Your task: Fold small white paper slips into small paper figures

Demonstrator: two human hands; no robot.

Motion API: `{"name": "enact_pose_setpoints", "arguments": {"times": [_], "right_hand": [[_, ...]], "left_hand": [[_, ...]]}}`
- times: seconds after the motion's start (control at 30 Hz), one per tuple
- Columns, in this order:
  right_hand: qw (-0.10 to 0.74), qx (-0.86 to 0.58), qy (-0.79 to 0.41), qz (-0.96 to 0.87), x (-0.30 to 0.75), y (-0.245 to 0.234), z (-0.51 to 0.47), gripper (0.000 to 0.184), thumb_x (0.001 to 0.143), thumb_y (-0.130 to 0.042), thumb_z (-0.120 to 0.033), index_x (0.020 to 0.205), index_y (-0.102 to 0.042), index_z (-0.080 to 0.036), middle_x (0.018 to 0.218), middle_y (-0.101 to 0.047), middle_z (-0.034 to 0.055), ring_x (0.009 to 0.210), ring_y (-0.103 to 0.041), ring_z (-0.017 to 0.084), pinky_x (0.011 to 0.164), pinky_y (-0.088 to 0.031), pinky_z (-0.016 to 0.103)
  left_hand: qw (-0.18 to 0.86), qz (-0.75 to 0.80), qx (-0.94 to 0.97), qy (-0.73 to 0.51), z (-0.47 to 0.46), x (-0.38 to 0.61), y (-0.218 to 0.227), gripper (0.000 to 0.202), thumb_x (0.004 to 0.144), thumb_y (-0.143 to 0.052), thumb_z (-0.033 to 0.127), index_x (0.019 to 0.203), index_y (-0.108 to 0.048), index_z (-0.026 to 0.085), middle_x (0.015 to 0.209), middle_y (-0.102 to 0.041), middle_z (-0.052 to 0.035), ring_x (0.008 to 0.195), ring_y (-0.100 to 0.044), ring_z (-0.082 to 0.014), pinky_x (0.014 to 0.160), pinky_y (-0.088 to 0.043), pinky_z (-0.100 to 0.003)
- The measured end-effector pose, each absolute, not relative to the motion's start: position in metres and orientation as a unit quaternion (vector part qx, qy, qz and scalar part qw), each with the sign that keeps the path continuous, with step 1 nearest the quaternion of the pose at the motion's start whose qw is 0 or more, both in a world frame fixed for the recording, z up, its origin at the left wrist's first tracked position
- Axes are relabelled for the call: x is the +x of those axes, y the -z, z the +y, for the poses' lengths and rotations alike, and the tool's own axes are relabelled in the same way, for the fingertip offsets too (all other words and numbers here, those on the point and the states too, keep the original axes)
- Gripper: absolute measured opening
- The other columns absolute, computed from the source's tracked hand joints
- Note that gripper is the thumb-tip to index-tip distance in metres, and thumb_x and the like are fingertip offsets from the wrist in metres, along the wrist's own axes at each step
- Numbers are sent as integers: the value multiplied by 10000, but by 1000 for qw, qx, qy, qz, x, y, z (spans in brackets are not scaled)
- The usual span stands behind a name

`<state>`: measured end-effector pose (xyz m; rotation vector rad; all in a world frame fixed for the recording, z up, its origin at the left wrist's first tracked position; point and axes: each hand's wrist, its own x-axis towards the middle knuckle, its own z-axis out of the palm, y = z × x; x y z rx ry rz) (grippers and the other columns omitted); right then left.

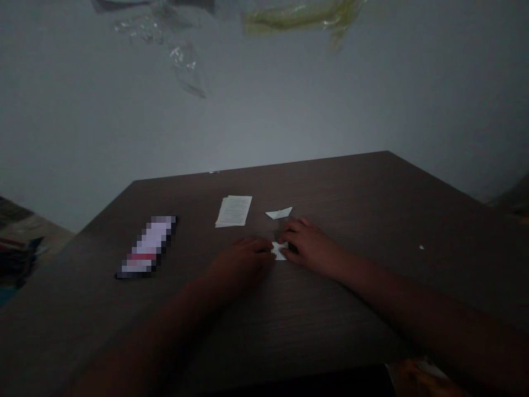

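Both my hands rest on a dark wooden table (372, 198) and meet over a small white folded paper (280, 251). My left hand (243, 259) lies knuckles up with its fingers curled, its fingertips pressing the paper's left edge. My right hand (311, 245) has its fingers bent and pinches the paper's right side against the table. Most of the paper is hidden under the fingers.
A folded white paper sheet (233, 210) lies beyond my hands, and a small white paper scrap (279, 213) sits to its right. A blurred flat rectangle (147, 246) lies at the left. A tiny white speck (421, 247) sits at the right. A pale wall rises behind.
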<state>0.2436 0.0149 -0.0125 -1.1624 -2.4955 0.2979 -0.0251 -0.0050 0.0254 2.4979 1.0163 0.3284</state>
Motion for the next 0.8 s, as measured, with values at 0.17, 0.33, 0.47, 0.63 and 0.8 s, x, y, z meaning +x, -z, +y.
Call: {"name": "enact_pose_setpoints", "arguments": {"times": [0.17,0.33,0.47,0.63,0.8], "right_hand": [[168,-410,-121,-888,246,6,13,284,1096,-869,-364,1352,-889,-243,1427,-801,180,1323,-709,426,1157,-616,641],[176,-396,-150,-888,250,1,13,347,1037,-928,-328,1376,-894,-260,1487,-794,170,1392,-698,429,1220,-587,641],[158,-391,-151,-894,251,-2,13,359,1019,-933,-302,1373,-902,-250,1358,-817,162,1316,-713,412,1171,-597,621],[140,-385,-143,-901,251,-8,14,197,1065,-883,-301,1241,-926,-224,1223,-825,156,1203,-731,380,1153,-580,607],[128,-402,-146,-895,245,-13,13,145,1129,-760,-206,1111,-903,-199,1131,-833,129,1147,-757,325,1179,-536,555]], "left_hand": [[207,363,905,-80,-8,-25,-29,198,1033,-697,142,1076,-860,246,1425,-844,-122,1330,-766,-388,1237,-570,-557],[193,357,909,-97,-5,-26,-22,173,995,-718,142,1045,-834,260,1443,-847,-112,1361,-755,-393,1252,-569,-562],[172,366,911,-85,-10,-19,-25,204,1025,-674,137,1125,-822,237,1451,-822,-142,1393,-736,-397,1252,-573,-592],[137,401,902,-77,-18,-8,-28,268,1011,-698,132,1243,-790,228,1453,-814,-171,1402,-739,-427,1236,-600,-611],[111,404,905,-74,-18,-9,-24,335,1043,-618,97,1336,-734,211,1445,-831,-149,1383,-769,-369,1256,-602,-574]]}}
